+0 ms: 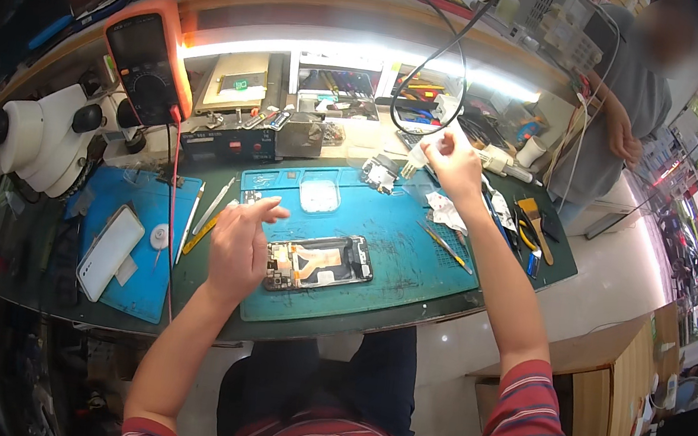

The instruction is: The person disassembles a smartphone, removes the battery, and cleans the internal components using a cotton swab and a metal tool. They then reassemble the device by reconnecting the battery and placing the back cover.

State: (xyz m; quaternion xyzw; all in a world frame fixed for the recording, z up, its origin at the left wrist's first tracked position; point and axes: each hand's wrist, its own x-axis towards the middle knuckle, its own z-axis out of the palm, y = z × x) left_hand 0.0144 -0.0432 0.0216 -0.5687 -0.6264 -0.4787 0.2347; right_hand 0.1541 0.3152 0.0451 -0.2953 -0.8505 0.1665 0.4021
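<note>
My right hand (458,169) is raised over the back right of the blue work mat (384,283), pinching a small translucent item (415,158) with yellowish tips that I cannot make out well. My left hand (241,248) is at the mat's left side, fingers loosely bent and apart, beside an opened phone (331,259) with its insides showing. Behind them are a clear plastic tray (318,196) and a small cluster of metal parts (379,175). A yellow-handled tool (457,257) lies at the mat's right.
A microscope (36,140) and orange multimeter (148,63) stand left, near a second mat (147,298) with a white phone (107,254). A black cable (398,102) loops overhead. Pliers (528,236) lie right. Another person (629,139) stands at the back right.
</note>
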